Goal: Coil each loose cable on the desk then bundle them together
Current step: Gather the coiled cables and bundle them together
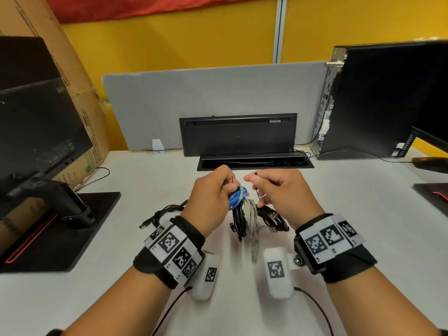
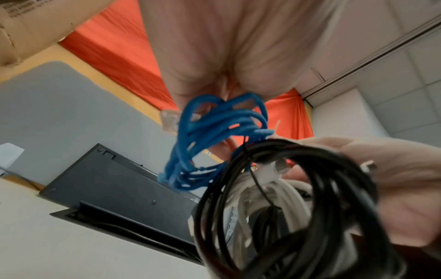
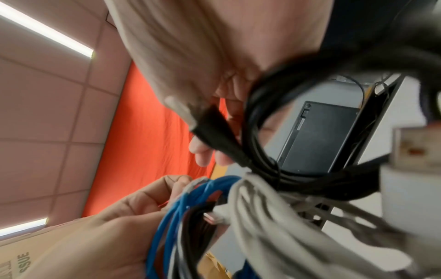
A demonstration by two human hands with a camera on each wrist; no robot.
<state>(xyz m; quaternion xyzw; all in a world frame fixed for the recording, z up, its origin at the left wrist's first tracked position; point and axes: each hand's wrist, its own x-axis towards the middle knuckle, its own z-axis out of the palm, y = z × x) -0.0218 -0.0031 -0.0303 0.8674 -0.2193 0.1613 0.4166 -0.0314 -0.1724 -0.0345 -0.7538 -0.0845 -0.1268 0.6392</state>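
Both hands hold a bundle of coils above the white desk (image 1: 363, 238): a blue coil (image 1: 238, 197) (image 2: 214, 132) (image 3: 171, 217), a black coil (image 1: 238, 221) (image 2: 310, 207) and a grey coil (image 1: 251, 214) (image 3: 274, 217). My left hand (image 1: 229, 184) grips the top of the bundle at the blue coil; one end of a thin black tie sticks up from its fingers. My right hand (image 1: 254, 183) pinches the tie's other end (image 1: 257, 194). Another black coil with a USB plug (image 1: 274, 218) (image 3: 262, 132) sits under the right hand. A loose black USB cable (image 1: 164, 213) lies on the desk to the left.
A monitor on a black base (image 1: 60, 226) stands at the left, before a cardboard box (image 1: 80, 117). A keyboard (image 1: 237, 134) leans on the grey partition behind an open cable slot (image 1: 254, 162). A PC tower (image 1: 375, 100), a mouse (image 1: 429, 163) and another base (image 1: 434, 192) are at the right.
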